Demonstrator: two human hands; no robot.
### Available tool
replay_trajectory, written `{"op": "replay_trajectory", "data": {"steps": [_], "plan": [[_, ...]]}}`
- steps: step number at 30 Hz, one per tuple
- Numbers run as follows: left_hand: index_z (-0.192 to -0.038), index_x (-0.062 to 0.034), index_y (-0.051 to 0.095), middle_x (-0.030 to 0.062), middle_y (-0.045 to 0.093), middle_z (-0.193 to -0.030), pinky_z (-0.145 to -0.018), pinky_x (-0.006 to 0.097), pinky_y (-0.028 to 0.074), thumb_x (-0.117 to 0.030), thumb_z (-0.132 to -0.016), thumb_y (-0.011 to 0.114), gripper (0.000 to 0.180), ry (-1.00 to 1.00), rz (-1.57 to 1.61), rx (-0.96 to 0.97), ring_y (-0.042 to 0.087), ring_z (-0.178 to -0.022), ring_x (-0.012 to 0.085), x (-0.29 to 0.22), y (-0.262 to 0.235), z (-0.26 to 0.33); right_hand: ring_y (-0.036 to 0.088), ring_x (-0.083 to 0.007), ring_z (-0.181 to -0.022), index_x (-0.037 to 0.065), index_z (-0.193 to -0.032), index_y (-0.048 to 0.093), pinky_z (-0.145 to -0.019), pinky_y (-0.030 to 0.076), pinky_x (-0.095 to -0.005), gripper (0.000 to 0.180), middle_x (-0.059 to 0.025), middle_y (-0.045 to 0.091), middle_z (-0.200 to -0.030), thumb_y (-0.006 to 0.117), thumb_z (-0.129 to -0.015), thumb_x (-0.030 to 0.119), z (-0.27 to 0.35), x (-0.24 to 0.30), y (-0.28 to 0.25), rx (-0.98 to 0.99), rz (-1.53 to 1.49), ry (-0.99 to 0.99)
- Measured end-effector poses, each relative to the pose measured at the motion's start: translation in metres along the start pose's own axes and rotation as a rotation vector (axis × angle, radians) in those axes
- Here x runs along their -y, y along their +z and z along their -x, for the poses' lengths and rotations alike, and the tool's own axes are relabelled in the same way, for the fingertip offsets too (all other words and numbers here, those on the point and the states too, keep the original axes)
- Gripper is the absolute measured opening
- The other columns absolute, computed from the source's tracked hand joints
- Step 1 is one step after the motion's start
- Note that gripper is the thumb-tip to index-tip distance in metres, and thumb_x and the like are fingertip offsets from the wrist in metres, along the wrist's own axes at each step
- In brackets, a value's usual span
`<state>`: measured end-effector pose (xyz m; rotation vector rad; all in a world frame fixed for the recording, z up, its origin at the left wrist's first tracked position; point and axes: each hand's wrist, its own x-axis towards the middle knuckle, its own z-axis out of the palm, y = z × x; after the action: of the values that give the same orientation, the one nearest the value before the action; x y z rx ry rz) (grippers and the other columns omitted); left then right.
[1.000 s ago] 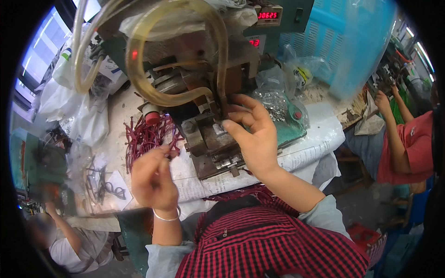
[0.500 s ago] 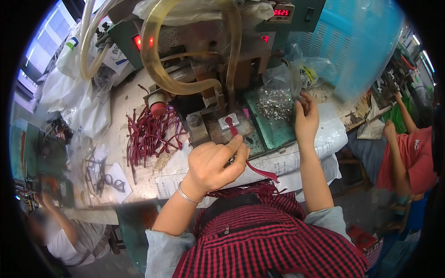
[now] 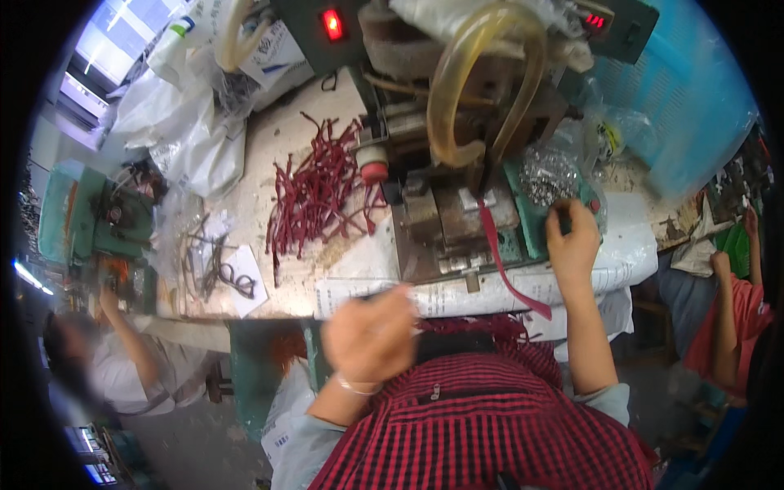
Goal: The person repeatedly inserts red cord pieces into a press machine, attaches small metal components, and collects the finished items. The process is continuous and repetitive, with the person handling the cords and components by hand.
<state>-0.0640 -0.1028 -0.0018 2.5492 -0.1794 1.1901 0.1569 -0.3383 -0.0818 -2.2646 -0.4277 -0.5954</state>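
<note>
A dark red strap (image 3: 499, 253) lies with its upper end at a small metal plate (image 3: 470, 198) on the press (image 3: 437, 216); its free end hangs over the bench's front edge. My left hand (image 3: 371, 336) is in front of the bench, left of the strap and apart from it, smeared by motion. Something dark shows at its fingers, too blurred to name. At the right, my right hand (image 3: 575, 241) is beside a heap of small shiny metal pieces (image 3: 547, 175), thumb and forefinger curled together; what they hold, if anything, is hidden.
A pile of dark red straps (image 3: 314, 196) lies left of the press, near a red button (image 3: 374, 170). Thick yellowish tubing (image 3: 445, 90) loops over the press. Scissors (image 3: 237, 282) rest on white paper. More straps (image 3: 482, 327) lie at my lap. Co-workers sit on both sides.
My left hand has let go of the strap and moved back toward me. The strap stays at the plate. My right hand has come nearer, below the metal pieces. The view has shifted.
</note>
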Motion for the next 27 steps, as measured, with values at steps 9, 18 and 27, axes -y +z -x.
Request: {"op": "replay_trajectory", "data": {"steps": [9, 18, 27], "plan": [[-0.106, -0.0092, 0.074, 0.0152, 0.063, -0.137, -0.102, 0.045, 0.045, 0.001, -0.081, 0.070, 0.027, -0.218, -0.428, 0.177, 0.058, -0.115, 0.0369, 0.144, 0.015, -0.028, 0.065, -0.0338, -0.092, 0.006, -0.103, 0.077, -0.084, 0.051, -0.0419, 0.016, -0.0122, 0.069, -0.093, 0.069, -0.089, 0.005, -0.022, 0.009, 0.000, -0.088, -0.049, -0.145], [-0.098, -0.0079, 0.075, 0.0104, 0.074, -0.118, -0.078, 0.040, 0.053, 0.003, -0.076, 0.072, 0.024, -0.058, -0.370, 0.165, 0.065, -0.085, 0.0320, 0.186, 0.030, 0.010, 0.069, -0.0307, -0.095, 0.002, -0.099, 0.076, -0.087, 0.052, -0.0392, 0.014, -0.0132, 0.074, -0.097, 0.070, -0.086, -0.001, 0.032, -0.040, -0.060, -0.179, 0.047, 0.079], [-0.126, 0.0007, 0.065, 0.0085, 0.075, -0.107, -0.074, 0.021, 0.051, -0.011, -0.107, 0.059, 0.024, -0.804, 0.572, 0.126, 0.065, -0.090, 0.0085, 0.164, 0.017, -0.007, 0.069, -0.0291, -0.092, 0.002, -0.098, 0.076, -0.085, 0.053, -0.0376, 0.014, -0.0132, 0.073, -0.093, 0.073, -0.084, 0.000, -0.038, 0.088, -0.052, 0.024, -0.526, -0.192]]}}
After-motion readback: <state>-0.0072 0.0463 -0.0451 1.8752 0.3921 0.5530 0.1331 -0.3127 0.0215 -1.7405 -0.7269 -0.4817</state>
